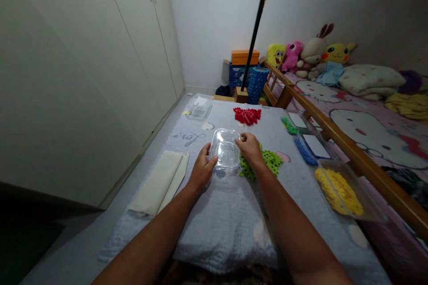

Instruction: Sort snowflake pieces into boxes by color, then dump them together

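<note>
Clear container (225, 149) in the closed grip of left hand (201, 165) and right hand (249, 146), opposite sides.

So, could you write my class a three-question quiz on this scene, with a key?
1. What does the left hand hold?
(A) blue foam roller
(B) clear plastic container
(C) pink plush toy

2. True or false: the red plastic pieces lie farther from the person than the light-green pieces.

3. Fill in: beside the wooden bed rail, the nearest clear tub has contents coloured ____.

Key: 1. B; 2. True; 3. Yellow.
</note>
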`<state>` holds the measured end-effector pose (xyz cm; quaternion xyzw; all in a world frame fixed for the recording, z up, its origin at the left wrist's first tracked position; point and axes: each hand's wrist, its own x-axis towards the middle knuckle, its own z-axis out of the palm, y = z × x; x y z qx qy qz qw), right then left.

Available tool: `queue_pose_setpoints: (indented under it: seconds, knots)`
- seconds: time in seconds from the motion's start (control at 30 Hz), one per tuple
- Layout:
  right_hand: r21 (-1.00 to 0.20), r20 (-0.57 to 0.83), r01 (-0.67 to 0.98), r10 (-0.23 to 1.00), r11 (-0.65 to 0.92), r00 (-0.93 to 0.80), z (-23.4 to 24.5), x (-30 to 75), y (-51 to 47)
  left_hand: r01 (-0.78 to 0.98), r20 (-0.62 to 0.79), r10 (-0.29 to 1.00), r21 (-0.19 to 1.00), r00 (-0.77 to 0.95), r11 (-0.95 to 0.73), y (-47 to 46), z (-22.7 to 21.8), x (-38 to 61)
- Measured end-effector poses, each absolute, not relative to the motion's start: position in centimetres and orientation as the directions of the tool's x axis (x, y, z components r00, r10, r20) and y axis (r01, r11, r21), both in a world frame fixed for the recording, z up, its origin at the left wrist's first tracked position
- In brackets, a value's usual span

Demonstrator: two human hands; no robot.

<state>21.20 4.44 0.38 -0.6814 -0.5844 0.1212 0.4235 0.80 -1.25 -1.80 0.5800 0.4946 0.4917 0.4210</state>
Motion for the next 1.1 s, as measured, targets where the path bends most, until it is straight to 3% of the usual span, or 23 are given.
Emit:
queue_pose_setpoints:
  seconds: [0.47,0.9,1.1]
  knots:
    - [-0.673,0.492,0.695,0.855,0.254,0.164,0.7,20.7,3.6,0.243,0.174,0.985,0.955,0.01,-0.171,-1.5,-2.6,1.0]
    - [-0.528,0.515,0.823,0.849,0.208,0.116,2.7,20.2,2.8,0.238,0.226,0.974,0.945,0.025,-0.226,-1.4,-2.7,1.0]
    - [-0.513,0.443,0.846,0.889,0.147,0.114,3.9,19.8,2.1,0.303,0.25,0.967,0.919,0.048,-0.253,-1.7,-2.4,0.8]
